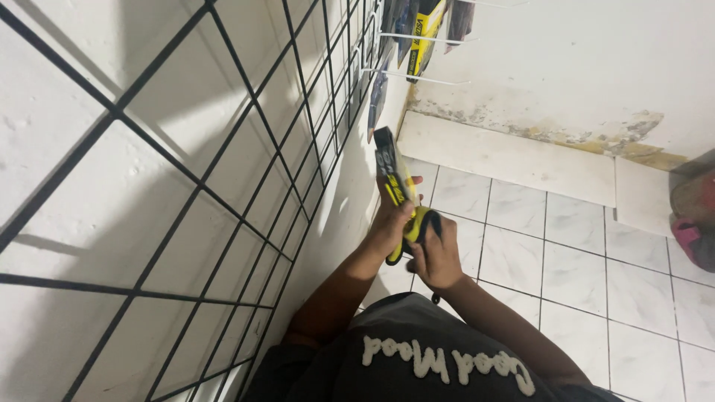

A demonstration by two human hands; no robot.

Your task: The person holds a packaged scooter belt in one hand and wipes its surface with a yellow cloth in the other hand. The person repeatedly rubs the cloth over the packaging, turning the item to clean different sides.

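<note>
— Hands?
— Left hand (389,223) and right hand (436,257), fingers closed on a long black-yellow carded package (396,182), held beside the wire grid (246,186).
— Other packs?
— Similar packages (421,26) hang on hooks above.

A black wire grid (223,193) is mounted against a white wall (67,45), and thin shadows are cast behind it. The floor (596,268) is laid with pale marbled tiles. Along the far wall (596,52), paint is seen peeling above a white skirting (506,152).
</note>
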